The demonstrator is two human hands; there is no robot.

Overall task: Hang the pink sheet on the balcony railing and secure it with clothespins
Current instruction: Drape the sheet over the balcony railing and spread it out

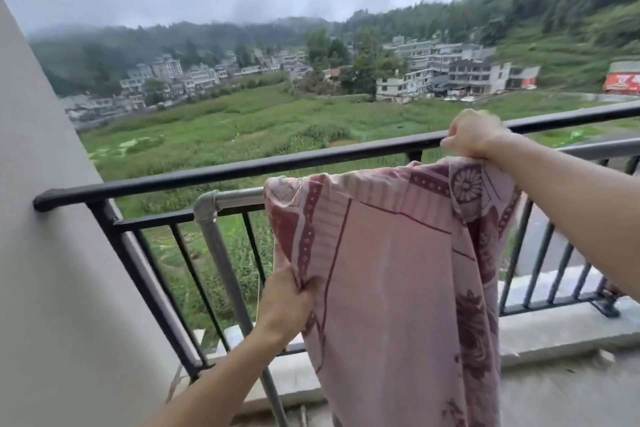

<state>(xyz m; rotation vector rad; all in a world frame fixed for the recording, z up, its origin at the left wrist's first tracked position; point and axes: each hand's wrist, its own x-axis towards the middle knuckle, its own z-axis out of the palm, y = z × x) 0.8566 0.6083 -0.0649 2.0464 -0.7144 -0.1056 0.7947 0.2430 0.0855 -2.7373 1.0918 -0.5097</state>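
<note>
A person's two bare hands are working one pink cotton sheet with dark red floral and dotted borders (pixel 391 274) on a balcony above green fields. At far left, a plain beige plastered wall (pixel 45 253) is anchoring the end of the black metal balcony railing with thin vertical bars (pixel 214 172). Just inside that railing, a single grey galvanised pipe rail with an elbow joint at its corner (pixel 207 208) is running parallel to the black top bar and a little below it.

The left hand (pixel 287 298) is gripping the sheet's left hanging edge low down, fingers (pixel 304 284) curled and pressed together with the thumb, pinching a fold of cloth. The sheet is draping over the grey pipe rail, its upper left corner resting on the pipe and the bulk hanging down on the near side towards the pale concrete balcony floor (pixel 561 392).

The right hand (pixel 472 133) is closing into a fist at the sheet's upper right corner, fingers clenched tight on the bunched top edge, close to the black top bar; whether the knuckles are touching that bar cannot be told.

Beyond the bars, a cluster of grey and white village buildings (pixel 446 69) is sitting below wooded hills (pixel 554 10) under low cloud.
</note>
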